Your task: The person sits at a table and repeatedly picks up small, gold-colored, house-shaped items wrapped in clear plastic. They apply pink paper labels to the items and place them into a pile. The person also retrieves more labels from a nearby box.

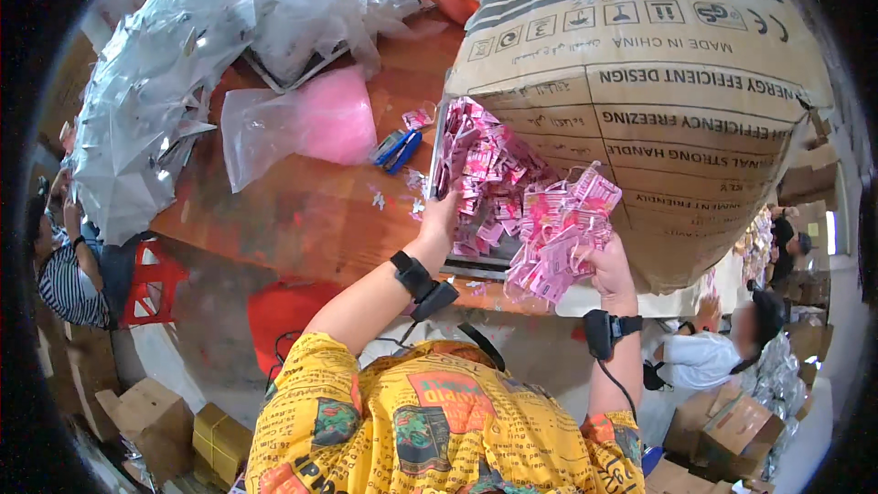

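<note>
A shallow metal-edged tray (485, 267) is heaped with small pink printed tags (498, 160). My left hand (441, 220) is at the tray's left edge, closed on some of those tags, its fingertips partly hidden among them. Over the tray's front right corner, my right hand (607, 265) grips a thick bunch of pink tags (562, 233), which fans out to the left of my fingers. Beyond my left hand, a blue stapler (398, 152) lies on the brown table, with white paper scraps (379, 201) near it.
A large cardboard box (640, 119) stands close behind and right of the tray. At left are a bag with pink contents (338, 114) and a big pile of silvery plastic packs (165, 110). People sit at both sides; a red stool (151, 284) is at left.
</note>
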{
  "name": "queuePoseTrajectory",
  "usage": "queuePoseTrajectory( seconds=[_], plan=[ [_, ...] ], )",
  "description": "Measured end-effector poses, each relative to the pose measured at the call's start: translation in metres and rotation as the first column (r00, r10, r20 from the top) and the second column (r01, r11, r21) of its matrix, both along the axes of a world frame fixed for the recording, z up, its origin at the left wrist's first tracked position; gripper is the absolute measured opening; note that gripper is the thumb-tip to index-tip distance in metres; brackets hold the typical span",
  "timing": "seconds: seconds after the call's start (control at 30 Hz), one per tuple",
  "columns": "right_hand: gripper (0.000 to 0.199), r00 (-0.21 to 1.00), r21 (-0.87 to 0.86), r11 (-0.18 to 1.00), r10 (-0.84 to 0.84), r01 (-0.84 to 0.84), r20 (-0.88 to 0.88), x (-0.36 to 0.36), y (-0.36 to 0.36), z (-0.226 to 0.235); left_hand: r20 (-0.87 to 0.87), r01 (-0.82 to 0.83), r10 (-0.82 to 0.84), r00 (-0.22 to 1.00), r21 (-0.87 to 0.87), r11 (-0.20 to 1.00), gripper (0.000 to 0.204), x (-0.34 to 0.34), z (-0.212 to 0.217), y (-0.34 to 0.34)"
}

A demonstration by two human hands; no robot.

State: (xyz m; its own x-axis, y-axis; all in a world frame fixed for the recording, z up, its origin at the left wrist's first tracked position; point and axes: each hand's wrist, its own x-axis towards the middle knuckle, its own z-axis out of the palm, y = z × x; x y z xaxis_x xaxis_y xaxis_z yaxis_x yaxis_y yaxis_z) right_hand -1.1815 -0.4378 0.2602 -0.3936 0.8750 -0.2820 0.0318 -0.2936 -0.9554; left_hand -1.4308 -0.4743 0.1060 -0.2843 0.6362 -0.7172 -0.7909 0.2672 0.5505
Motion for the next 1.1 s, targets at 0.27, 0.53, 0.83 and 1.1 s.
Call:
queuePoseTrajectory(
  seconds=[0.27,0.53,0.83,1.1],
  plan=[
    [0.039,1.0,0.045,0.999,-0.016,0.017,-0.027,0.009,-0.008,0.006,-0.756,-0.203,-0.306,0.578,-0.497,0.844,0.054,0.046,-0.056,0.058],
    [0.044,0.999,-0.021,0.999,-0.025,0.024,-0.042,0.022,-0.013,-0.006,-0.635,0.064,-0.295,0.714,-0.361,0.93,0.076,0.023,-0.022,0.038],
    [0.045,0.995,0.022,0.997,-0.068,0.07,-0.073,0.021,-0.024,-0.005,-0.235,0.024,-0.081,0.969,-0.234,0.972,0.069,0.018,-0.033,0.074],
    [0.046,0.985,-0.052,0.988,-0.152,0.149,-0.077,0.035,-0.037,-0.002,0.249,0.097,-0.124,0.961,0.118,0.988,0.038,0.016,-0.036,0.101]
  ],
)
